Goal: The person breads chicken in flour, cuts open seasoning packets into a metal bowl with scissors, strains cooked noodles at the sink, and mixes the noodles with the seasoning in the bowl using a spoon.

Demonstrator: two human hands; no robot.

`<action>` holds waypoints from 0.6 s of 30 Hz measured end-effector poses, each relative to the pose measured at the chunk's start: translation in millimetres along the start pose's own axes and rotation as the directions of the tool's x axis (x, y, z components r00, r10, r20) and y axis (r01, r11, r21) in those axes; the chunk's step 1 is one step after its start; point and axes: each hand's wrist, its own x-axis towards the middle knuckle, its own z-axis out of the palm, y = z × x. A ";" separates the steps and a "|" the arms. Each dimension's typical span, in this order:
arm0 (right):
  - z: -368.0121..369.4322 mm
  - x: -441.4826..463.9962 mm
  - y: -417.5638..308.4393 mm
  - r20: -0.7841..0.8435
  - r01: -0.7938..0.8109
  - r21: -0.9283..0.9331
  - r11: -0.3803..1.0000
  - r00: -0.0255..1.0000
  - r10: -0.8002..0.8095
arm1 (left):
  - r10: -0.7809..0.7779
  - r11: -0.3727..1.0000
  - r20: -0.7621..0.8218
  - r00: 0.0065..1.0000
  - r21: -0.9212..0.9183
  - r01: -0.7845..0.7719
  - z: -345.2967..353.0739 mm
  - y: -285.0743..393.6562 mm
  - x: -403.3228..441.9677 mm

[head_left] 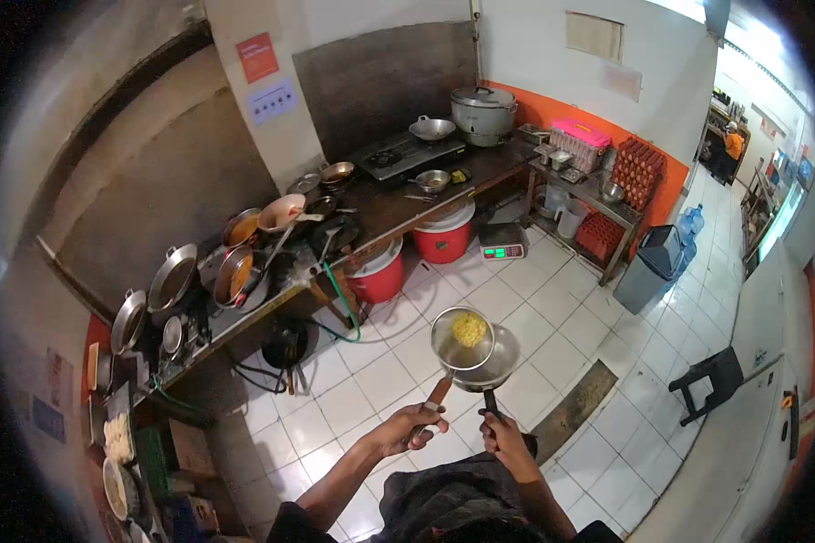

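My left hand [406, 428] is closed round the wooden handle of a round strainer [445, 342]. A small clump of yellow food, possibly noodles [468, 329], lies in the strainer toward its right side. My right hand [503, 438] grips the black handle of a metal saucepan [505, 360]. The strainer's bowl overlaps the saucepan from above and to the left, hiding part of it; whether they touch I cannot tell. Both are held out in front of me over the tiled floor.
Along the left wall a counter [398, 213] carries several pans and a two-burner stove [407, 156]. Red buckets [445, 235] and a digital scale [503, 242] stand below. Egg trays [641, 174] sit at the back right, near a grey bin [645, 276]. A black stool [711, 385] is on the right.
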 end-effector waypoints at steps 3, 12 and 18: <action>-18.9 59.6 -56.9 0.025 0.083 -0.021 0.996 0.996 -0.083 | 0.057 0.993 -0.014 0.998 0.103 -0.055 -1.7 54.6 76.8; -48.4 294.4 -260.8 0.097 0.013 -0.115 0.993 0.995 -0.002 | 0.266 0.940 -0.117 0.957 0.251 -0.230 -52.8 198.0 310.2; -35.4 464.7 -358.0 0.239 -0.102 -0.144 0.984 0.961 0.135 | 0.439 0.896 -0.271 0.857 0.201 -0.396 -107.5 322.4 420.7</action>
